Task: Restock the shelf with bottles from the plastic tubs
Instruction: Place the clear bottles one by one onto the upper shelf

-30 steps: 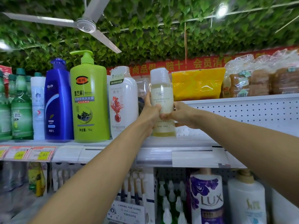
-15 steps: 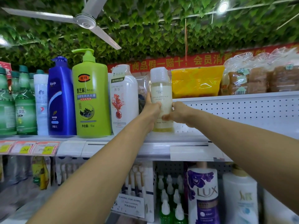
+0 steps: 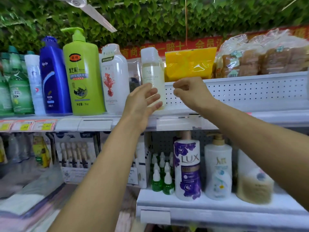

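A clear bottle (image 3: 153, 71) of pale yellow liquid with a white cap stands upright on the upper shelf (image 3: 180, 113), right of a white bottle (image 3: 115, 77) with a red flower print. My left hand (image 3: 142, 104) hovers in front of the clear bottle's lower part, fingers straight and spread, holding nothing. My right hand (image 3: 192, 92) is just right of the bottle, apart from it, fingers loosely curled around nothing. No plastic tub is in view.
Left along the upper shelf stand a green pump bottle (image 3: 83, 76), a blue bottle (image 3: 53, 77) and green bottles (image 3: 18, 87). Yellow bag (image 3: 189, 64) and bagged bread (image 3: 267, 56) sit higher right. On the lower shelf are a Lux bottle (image 3: 187, 166) and pump bottles (image 3: 217, 166).
Both hands have let go of the clear bottle and drawn back from it. The bottle now stands alone on the shelf. The view has tilted downward.
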The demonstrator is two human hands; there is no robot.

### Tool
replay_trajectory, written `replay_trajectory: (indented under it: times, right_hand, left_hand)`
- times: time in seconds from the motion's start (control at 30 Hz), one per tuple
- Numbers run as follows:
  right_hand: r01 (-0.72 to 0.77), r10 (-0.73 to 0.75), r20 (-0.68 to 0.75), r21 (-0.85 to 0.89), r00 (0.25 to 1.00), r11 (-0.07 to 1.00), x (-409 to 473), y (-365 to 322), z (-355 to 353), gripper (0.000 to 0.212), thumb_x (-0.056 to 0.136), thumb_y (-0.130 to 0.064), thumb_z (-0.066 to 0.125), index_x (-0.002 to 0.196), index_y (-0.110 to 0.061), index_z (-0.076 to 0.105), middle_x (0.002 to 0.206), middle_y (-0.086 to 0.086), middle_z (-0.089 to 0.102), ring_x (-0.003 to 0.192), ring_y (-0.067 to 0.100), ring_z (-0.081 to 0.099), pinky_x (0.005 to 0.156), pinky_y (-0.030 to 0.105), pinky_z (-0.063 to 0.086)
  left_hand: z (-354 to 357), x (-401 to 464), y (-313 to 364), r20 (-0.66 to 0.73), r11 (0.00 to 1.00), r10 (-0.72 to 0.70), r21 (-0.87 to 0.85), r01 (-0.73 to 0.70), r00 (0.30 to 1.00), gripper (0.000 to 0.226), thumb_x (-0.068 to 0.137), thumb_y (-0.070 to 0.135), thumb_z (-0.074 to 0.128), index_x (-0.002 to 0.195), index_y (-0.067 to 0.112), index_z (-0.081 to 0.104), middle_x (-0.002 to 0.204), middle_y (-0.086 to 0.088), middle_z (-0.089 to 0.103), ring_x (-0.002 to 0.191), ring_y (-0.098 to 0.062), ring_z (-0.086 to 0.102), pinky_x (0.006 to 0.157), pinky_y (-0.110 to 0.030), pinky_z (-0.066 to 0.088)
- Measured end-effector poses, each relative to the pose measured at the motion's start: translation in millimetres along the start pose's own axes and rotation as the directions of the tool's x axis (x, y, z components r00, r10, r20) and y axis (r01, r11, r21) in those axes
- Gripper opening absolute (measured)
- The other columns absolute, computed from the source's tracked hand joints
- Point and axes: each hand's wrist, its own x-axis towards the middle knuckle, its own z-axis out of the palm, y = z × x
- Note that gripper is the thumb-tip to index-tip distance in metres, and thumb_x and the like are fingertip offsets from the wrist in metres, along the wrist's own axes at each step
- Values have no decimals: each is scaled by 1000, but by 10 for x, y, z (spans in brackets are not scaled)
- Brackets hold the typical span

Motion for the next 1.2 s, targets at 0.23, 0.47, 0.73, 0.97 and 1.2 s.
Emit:
replay_trajectory:
  times: [0.23, 0.47, 0.73, 0.97, 1.2]
  right_hand:
    - [219, -202, -209, 59, 957, 974, -786, 180, -245, 24, 91, -7, 52, 105, -15, 70, 95, -6, 68, 85, 5, 59, 71, 6, 39]
    - [131, -129, -52, 40, 990, 991, -1767, 899, -309, 22, 89, -3, 54, 98, -15, 70, 93, -4, 66, 76, 5, 56, 69, 8, 39]
    - [-182, 168, 194, 60, 967, 981, -2919, 1774, -311, 23, 89, 0, 53, 99, -13, 69, 80, -16, 61, 65, 2, 55, 65, 11, 39]
    - [-432, 418, 331, -33, 846, 901, -3909, 2453, -21, 21, 92, -3, 54, 103, -13, 69, 87, -3, 65, 65, 6, 57, 68, 27, 47]
    - [-663, 640, 422, -115, 642, 740, -5051, 3134, 323, 21, 92, -5, 55, 97, -23, 66, 79, -9, 63, 64, 13, 60, 68, 35, 52]
  left_hand:
    - [72, -779, -472, -47, 996, -85, -45, 83, 995, 17, 98, 26, 55, 110, 19, 66, 83, 2, 75, 62, -9, 63, 55, -22, 48]
    - [261, -1366, -1284, -92, 942, -335, -69, 329, 938, 13, 98, 23, 54, 98, 19, 67, 75, 2, 72, 56, -9, 59, 50, -21, 44]
    - [314, -2087, -2295, -116, 771, -636, -60, 634, 763, 15, 99, 24, 49, 94, 22, 64, 71, 6, 71, 53, -6, 60, 51, -19, 43]
    - [61, -2712, -3289, -198, 545, -827, -52, 837, 526, 15, 101, 24, 50, 102, 17, 64, 81, 0, 70, 58, -12, 59, 49, -23, 44]
    - [-273, -3292, -4269, -309, 320, -906, -55, 946, 289, 15, 101, 24, 51, 98, 16, 64, 81, 0, 71, 63, -15, 59, 55, -26, 45]
